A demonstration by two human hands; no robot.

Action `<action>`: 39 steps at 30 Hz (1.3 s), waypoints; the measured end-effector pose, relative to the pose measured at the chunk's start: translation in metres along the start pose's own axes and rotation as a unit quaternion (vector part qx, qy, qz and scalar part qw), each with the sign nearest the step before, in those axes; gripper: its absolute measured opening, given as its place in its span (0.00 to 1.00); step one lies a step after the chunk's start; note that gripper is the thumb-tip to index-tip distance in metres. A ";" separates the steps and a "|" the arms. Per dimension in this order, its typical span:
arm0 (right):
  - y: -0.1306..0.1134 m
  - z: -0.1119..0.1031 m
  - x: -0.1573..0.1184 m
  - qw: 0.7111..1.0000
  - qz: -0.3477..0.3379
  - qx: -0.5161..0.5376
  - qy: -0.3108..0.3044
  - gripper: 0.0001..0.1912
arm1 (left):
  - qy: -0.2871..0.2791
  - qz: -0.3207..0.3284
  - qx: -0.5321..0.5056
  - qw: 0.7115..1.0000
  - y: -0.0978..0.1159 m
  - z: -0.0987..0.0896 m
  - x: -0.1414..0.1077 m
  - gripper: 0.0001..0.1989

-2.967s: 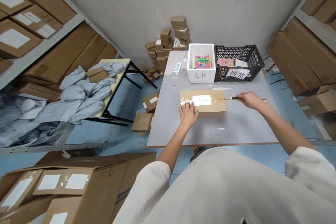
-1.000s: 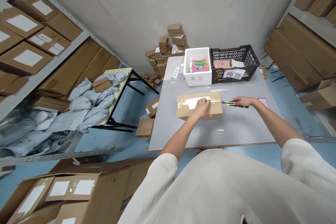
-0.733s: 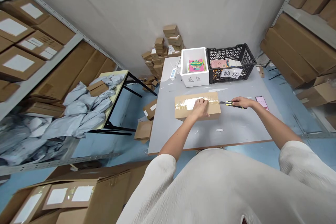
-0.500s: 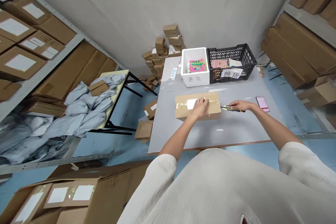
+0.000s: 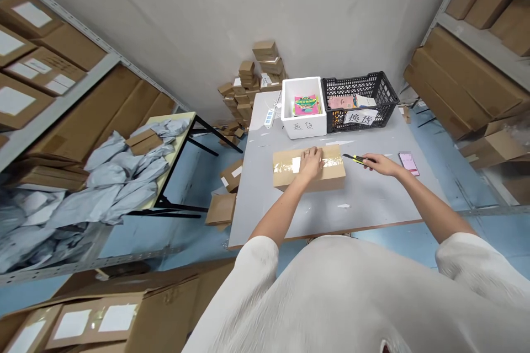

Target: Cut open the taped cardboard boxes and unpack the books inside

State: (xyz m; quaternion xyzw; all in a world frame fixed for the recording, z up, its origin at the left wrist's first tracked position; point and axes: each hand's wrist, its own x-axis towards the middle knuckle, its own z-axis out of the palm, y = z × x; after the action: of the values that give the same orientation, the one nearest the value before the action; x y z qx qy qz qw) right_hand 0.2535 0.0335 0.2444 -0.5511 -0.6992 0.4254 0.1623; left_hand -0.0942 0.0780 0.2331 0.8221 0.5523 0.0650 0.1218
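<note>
A taped brown cardboard box (image 5: pixel 285 176) with a white label lies on the grey table (image 5: pixel 256 198). My left hand (image 5: pixel 311 163) rests flat on top of it, fingers spread slightly over the label and tape. To the right of the box, my right hand (image 5: pixel 377 164) is closed round a black and yellow utility knife (image 5: pixel 356 159). The knife's blade points left, near the box's right end, with a small gap between them.
Behind the box stand a white foam bin (image 5: pixel 304 127) and a black plastic crate (image 5: pixel 360 121). A phone (image 5: pixel 409 163) lies at the right; a power strip (image 5: pixel 269 118) sits at the back left. Shelves of cartons (image 5: pixel 476 77) flank the table.
The knife has come away from the box's right end and its blade now tilts up to the left. My left hand has shifted slightly on the box top. The whole view has moved a little.
</note>
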 end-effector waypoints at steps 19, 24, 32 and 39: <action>-0.005 0.026 0.007 0.970 -0.084 -0.220 0.051 0.25 | -0.045 0.043 0.063 0.996 -0.006 0.013 0.003 0.34; 0.004 0.033 0.012 0.968 -0.074 -0.224 0.082 0.25 | -0.031 0.045 0.066 0.996 -0.006 0.013 0.002 0.34; 0.014 0.013 0.013 0.957 -0.042 -0.222 0.181 0.27 | -0.020 0.046 0.054 0.997 -0.006 0.016 -0.002 0.33; -0.006 0.024 0.039 0.972 -0.041 -0.164 0.160 0.25 | -0.010 0.034 0.009 0.999 -0.008 0.012 -0.017 0.32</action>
State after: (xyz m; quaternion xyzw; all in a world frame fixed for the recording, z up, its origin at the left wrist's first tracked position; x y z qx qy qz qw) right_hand 0.2198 0.0585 0.2251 -0.6020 -0.7466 0.2039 0.1964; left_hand -0.1046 0.0640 0.2197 0.8423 0.5230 0.0557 0.1175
